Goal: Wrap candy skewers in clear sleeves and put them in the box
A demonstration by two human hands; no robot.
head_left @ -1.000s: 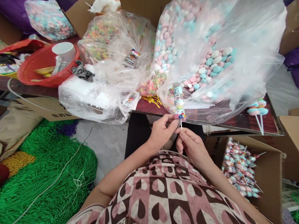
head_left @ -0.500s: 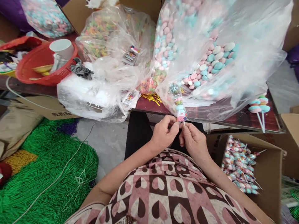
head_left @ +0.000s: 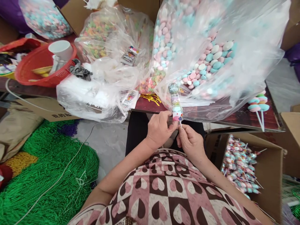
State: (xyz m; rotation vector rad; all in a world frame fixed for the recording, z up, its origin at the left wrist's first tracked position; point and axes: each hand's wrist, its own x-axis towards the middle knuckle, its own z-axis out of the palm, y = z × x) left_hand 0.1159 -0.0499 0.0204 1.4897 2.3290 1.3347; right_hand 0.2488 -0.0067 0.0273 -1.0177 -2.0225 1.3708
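A candy skewer in a printed clear wrapper (head_left: 175, 101) points away from me at the table's front edge, its pink and white lower end nearest my hands. My right hand (head_left: 191, 140) pinches the white stick just below the wrapper between thumb and fingers. Beside the wrapper's lower end, my left hand (head_left: 159, 126) is curled, its thumb against the gathered bottom and its index finger along the candy's left side. Whether it also holds a small tie is hidden. Behind the skewer lies a large clear bag of pink, white and blue candies (head_left: 215, 57).
Two unwrapped candy skewers (head_left: 259, 104) lie on the dark red table (head_left: 273, 120) at right. Below stands a cardboard box (head_left: 269, 175) of wrapped skewers. Gold ties (head_left: 151, 99), a bag of gummy candies (head_left: 100, 34) and a red basket (head_left: 44, 79) are leftward; green bead strings (head_left: 51, 175) cover the floor.
The wrapped skewer and both hands have shifted slightly left in view. My left index finger has lifted away from the thumb, while my right hand keeps its pinch on the stick.
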